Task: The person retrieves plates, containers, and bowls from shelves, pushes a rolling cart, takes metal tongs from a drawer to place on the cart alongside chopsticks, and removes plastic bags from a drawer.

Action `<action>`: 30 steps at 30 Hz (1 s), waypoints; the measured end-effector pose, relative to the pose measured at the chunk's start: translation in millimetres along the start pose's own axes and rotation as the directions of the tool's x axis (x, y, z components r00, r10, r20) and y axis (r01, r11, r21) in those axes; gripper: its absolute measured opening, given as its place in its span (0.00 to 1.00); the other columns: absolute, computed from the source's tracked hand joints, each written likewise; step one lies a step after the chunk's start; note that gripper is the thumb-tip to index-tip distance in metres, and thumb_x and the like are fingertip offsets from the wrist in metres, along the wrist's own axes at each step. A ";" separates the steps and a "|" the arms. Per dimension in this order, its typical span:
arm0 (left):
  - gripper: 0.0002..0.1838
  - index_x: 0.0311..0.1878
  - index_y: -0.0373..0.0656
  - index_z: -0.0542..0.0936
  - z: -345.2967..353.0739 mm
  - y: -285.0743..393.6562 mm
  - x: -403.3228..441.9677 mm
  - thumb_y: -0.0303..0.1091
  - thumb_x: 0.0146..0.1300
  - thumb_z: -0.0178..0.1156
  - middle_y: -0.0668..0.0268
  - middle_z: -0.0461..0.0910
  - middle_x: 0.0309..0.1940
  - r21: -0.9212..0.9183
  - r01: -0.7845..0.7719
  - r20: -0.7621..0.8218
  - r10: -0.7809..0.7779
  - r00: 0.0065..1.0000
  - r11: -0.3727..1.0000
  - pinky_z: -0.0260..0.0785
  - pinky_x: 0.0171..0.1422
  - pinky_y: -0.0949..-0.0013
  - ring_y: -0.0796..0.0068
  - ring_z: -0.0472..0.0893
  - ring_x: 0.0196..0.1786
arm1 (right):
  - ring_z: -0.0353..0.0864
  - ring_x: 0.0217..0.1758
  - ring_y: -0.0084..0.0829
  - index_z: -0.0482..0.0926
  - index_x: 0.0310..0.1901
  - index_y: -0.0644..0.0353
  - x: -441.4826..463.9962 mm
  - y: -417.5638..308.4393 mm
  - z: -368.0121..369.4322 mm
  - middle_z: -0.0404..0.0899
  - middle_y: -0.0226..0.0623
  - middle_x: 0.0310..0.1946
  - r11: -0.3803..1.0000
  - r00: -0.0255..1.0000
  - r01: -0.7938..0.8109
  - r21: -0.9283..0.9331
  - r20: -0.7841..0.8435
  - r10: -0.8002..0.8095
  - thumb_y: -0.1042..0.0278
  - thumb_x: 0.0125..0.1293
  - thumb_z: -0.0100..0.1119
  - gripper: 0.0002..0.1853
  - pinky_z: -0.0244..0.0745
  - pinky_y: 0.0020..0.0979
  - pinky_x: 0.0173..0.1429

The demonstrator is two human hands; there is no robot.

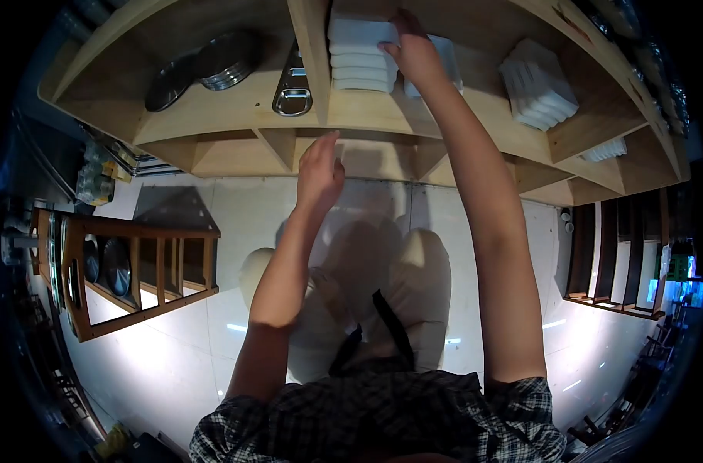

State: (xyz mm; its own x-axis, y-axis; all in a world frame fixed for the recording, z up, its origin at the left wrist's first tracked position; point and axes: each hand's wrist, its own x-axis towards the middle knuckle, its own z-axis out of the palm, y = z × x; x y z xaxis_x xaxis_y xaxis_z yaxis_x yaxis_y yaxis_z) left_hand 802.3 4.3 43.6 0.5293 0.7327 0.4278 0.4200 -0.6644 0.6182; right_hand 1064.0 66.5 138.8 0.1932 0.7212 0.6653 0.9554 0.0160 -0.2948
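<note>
My right hand (pixel 413 50) reaches into the wooden shelf. Its thumb is spread from the fingers and lies at the right side of a stack of white rectangular dishes (pixel 361 58). Just right of that hand, partly covered by it, lies another white dish (pixel 449 65). My left hand (pixel 321 176) hovers in front of the shelf's lower edge, fingers loosely stretched, with nothing visible in it. Above it on the shelf leans a narrow metal compartment tray (pixel 294 96).
Round metal plates (pixel 226 62) sit on the shelf (pixel 212 119) at left. More white dishes (pixel 538 85) stand in a tilted stack at right. A wooden rack (pixel 147 309) with round metal plates is on the left, and a dark wooden stand (pixel 621 255) on the right.
</note>
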 end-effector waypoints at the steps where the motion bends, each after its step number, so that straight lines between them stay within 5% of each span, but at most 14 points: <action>1: 0.27 0.61 0.40 0.68 -1.8 -0.7 -0.9 0.21 0.55 0.55 0.50 0.71 0.57 0.030 -0.005 0.003 0.005 1.000 1.000 0.60 0.65 0.56 0.48 0.69 0.61 | 0.71 0.58 0.49 0.70 0.56 0.57 1.4 0.0 3.7 0.65 0.47 0.62 1.000 1.000 -0.006 0.008 0.005 0.006 0.64 0.53 0.66 0.28 0.71 0.41 0.59; 6: 0.27 0.61 0.41 0.67 -5.6 -0.4 -6.0 0.22 0.55 0.55 0.50 0.70 0.57 0.024 0.007 -0.004 -0.006 1.000 1.000 0.60 0.65 0.55 0.48 0.68 0.61 | 0.75 0.51 0.48 0.73 0.49 0.60 5.8 0.0 3.1 0.72 0.45 0.51 0.996 0.999 -0.008 0.088 -0.053 0.012 0.65 0.47 0.71 0.26 0.73 0.42 0.52; 10: 0.27 0.61 0.41 0.67 -11.5 2.1 -10.3 0.22 0.55 0.55 0.50 0.70 0.57 0.014 0.005 -0.005 -0.005 1.000 1.000 0.61 0.65 0.55 0.48 0.69 0.60 | 0.75 0.53 0.47 0.74 0.47 0.61 2.4 -8.0 -4.4 0.73 0.42 0.53 0.992 0.996 -0.086 0.087 -0.020 0.088 0.66 0.48 0.70 0.23 0.73 0.41 0.53; 12: 0.27 0.61 0.41 0.67 -12.4 -3.0 -11.1 0.21 0.55 0.54 0.50 0.71 0.56 0.016 -0.005 -0.007 0.005 1.000 1.000 0.61 0.64 0.55 0.48 0.69 0.60 | 0.73 0.55 0.52 0.75 0.47 0.61 -0.7 -12.6 -8.0 0.74 0.51 0.53 0.994 0.986 -0.032 0.103 -0.162 0.048 0.73 0.47 0.69 0.23 0.71 0.39 0.57; 16: 0.27 0.60 0.41 0.68 -12.6 -12.1 -12.8 0.20 0.54 0.54 0.50 0.72 0.55 0.039 -0.023 -0.043 0.024 0.999 0.999 0.63 0.63 0.56 0.48 0.70 0.59 | 0.69 0.61 0.50 0.75 0.48 0.60 -27.1 -28.8 -27.6 0.70 0.52 0.58 0.994 0.965 -0.056 0.095 -0.251 0.079 0.73 0.48 0.67 0.22 0.68 0.39 0.61; 18: 0.25 0.58 0.41 0.70 -9.4 -21.0 -9.7 0.19 0.54 0.53 0.51 0.73 0.54 0.020 -0.050 -0.067 0.052 0.996 0.999 0.64 0.62 0.56 0.48 0.71 0.59 | 0.74 0.55 0.45 0.76 0.43 0.61 -56.4 -40.9 -46.9 0.72 0.40 0.58 0.991 0.938 -0.108 0.082 -0.323 0.129 0.69 0.48 0.69 0.19 0.73 0.38 0.54; 20: 0.23 0.56 0.40 0.71 -2.1 -26.4 -3.7 0.18 0.54 0.53 0.51 0.74 0.53 -0.004 -0.088 -0.083 0.088 0.993 0.996 0.65 0.61 0.56 0.49 0.71 0.58 | 0.73 0.58 0.44 0.75 0.41 0.61 -98.3 -47.1 -62.0 0.70 0.39 0.61 0.989 0.936 -0.111 0.093 -0.326 0.136 0.73 0.50 0.67 0.16 0.72 0.36 0.55; 28: 0.20 0.50 0.40 0.75 34.6 -1.7 12.5 0.15 0.53 0.51 0.55 0.76 0.49 -0.164 -0.124 -0.221 0.086 0.971 0.979 0.67 0.57 0.59 0.55 0.74 0.53 | 0.73 0.60 0.43 0.76 0.37 0.62 -196.3 -89.6 -130.2 0.71 0.42 0.60 0.919 0.916 -0.389 0.067 -0.074 0.394 0.82 0.47 0.67 0.14 0.72 0.35 0.58; 30: 0.18 0.51 0.39 0.75 29.4 3.3 -7.1 0.17 0.56 0.51 0.56 0.75 0.51 -0.154 -0.036 -0.125 0.016 0.992 0.987 0.66 0.60 0.58 0.54 0.74 0.54 | 0.73 0.60 0.45 0.76 0.36 0.62 -214.7 -98.3 -156.2 0.72 0.43 0.59 0.887 0.890 -0.455 0.079 0.021 0.455 0.80 0.48 0.68 0.13 0.72 0.37 0.58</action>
State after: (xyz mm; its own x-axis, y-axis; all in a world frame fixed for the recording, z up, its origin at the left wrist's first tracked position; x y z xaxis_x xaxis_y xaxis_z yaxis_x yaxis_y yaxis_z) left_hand 821.6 -7.5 23.2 0.4393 0.7346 0.5171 0.2820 -0.6593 0.6970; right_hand 963.5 -198.1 132.1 0.6021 0.6636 0.4441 0.7418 -0.2591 -0.6186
